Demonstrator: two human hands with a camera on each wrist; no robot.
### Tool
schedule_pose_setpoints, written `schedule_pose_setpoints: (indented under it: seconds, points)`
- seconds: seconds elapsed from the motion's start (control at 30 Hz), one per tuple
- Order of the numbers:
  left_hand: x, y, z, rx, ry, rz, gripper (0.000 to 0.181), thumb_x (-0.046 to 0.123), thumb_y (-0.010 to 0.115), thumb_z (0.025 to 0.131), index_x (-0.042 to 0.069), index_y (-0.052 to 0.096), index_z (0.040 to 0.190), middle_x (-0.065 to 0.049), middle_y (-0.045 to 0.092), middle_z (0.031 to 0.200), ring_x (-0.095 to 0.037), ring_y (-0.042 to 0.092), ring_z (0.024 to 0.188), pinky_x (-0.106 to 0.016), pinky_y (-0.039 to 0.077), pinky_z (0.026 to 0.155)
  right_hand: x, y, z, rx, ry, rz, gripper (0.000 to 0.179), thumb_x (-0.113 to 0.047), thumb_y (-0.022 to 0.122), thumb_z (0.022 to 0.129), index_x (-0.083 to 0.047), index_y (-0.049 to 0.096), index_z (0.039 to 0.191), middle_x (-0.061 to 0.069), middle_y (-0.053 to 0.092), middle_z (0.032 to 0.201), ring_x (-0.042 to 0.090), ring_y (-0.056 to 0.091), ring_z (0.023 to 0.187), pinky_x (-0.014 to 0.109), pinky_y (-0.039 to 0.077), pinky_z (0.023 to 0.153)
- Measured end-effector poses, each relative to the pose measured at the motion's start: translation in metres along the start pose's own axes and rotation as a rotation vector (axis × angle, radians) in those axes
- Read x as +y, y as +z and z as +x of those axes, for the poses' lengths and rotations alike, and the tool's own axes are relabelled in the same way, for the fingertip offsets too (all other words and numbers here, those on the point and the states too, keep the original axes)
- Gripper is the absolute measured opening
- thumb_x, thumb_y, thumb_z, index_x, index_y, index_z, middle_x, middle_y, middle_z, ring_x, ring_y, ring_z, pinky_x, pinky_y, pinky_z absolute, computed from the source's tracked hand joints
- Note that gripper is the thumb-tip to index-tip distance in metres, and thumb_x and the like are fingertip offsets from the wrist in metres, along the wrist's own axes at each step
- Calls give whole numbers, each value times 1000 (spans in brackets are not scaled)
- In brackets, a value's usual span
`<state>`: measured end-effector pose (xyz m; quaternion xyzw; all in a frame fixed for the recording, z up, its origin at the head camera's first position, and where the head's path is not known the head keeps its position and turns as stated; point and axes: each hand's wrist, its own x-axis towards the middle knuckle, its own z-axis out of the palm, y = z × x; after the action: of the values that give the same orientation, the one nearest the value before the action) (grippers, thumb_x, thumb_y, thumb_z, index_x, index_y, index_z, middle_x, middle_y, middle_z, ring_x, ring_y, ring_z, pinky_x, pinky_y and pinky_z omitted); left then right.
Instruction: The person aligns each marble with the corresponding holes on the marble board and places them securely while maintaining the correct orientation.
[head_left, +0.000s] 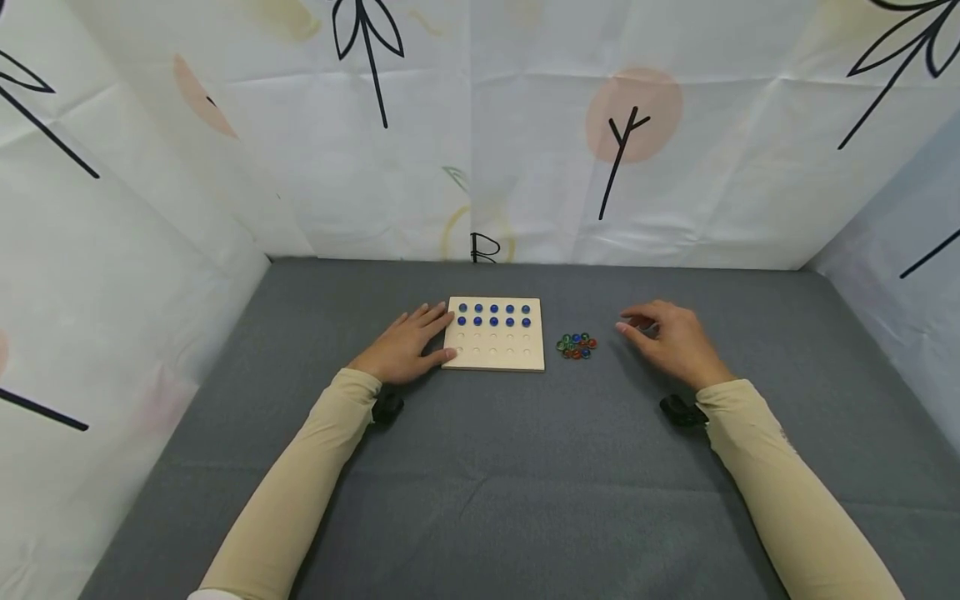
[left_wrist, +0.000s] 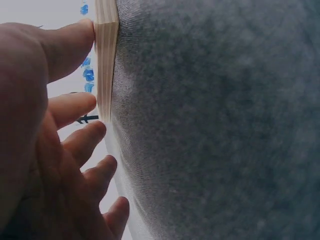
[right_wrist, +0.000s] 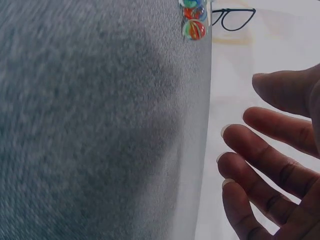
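Note:
A pale wooden board [head_left: 495, 340] with rows of round hollows lies flat on the table. Blue marbles [head_left: 494, 321] fill its two far rows, while the two near rows hold none. My left hand [head_left: 408, 343] touches the board's left side, fingers spread; the thumb rests at its near left corner. In the left wrist view the thumb meets the board's edge [left_wrist: 106, 60]. Right of the board sits a cluster of glass marbles [head_left: 576, 346], blue, green and red-orange. My right hand [head_left: 670, 340] hovers to the right of them, fingers loosely bent with nothing between them.
A grey cloth [head_left: 480, 483] covers the table. White printed fabric [head_left: 525, 167] hangs as walls at the back and both sides. A dark wrist device [head_left: 387, 407] sits under the left wrist, and another [head_left: 682, 410] under the right.

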<state>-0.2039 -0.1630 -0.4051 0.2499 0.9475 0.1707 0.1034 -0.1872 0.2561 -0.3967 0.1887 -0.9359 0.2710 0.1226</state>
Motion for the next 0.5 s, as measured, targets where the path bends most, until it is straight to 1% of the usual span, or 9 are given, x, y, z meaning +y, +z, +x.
schedule_pose_setpoints:
  seconds: [0.13,0.33,0.43,0.5]
  points:
    - [-1,2,0,-38,-19,15,70,46,49,107,12,24,163,-12,17,168,-36,10,155,-56,5,124,-1,2,1,-28,-8,20,25,-14,73,96,2,74,116,17,70,103,33,67,91,51,55,78]
    - [-4,5,0,-64,-33,24,70,49,43,108,15,19,165,-10,14,169,-34,6,155,-56,3,124,-1,4,2,-68,-17,52,24,-11,77,92,-1,76,114,13,70,101,30,67,91,50,55,77]
    - [-5,5,0,-63,-28,13,71,48,44,108,14,19,164,-11,14,169,-36,6,155,-57,3,124,-1,4,2,-97,-5,86,25,-11,79,90,-3,78,114,9,70,100,27,67,89,47,55,76]
    - [-5,5,0,-65,-30,12,71,48,45,108,14,18,165,-11,14,169,-36,6,155,-56,3,124,0,4,2,-114,6,108,25,-12,80,89,-5,78,114,7,70,99,24,66,85,43,55,73]
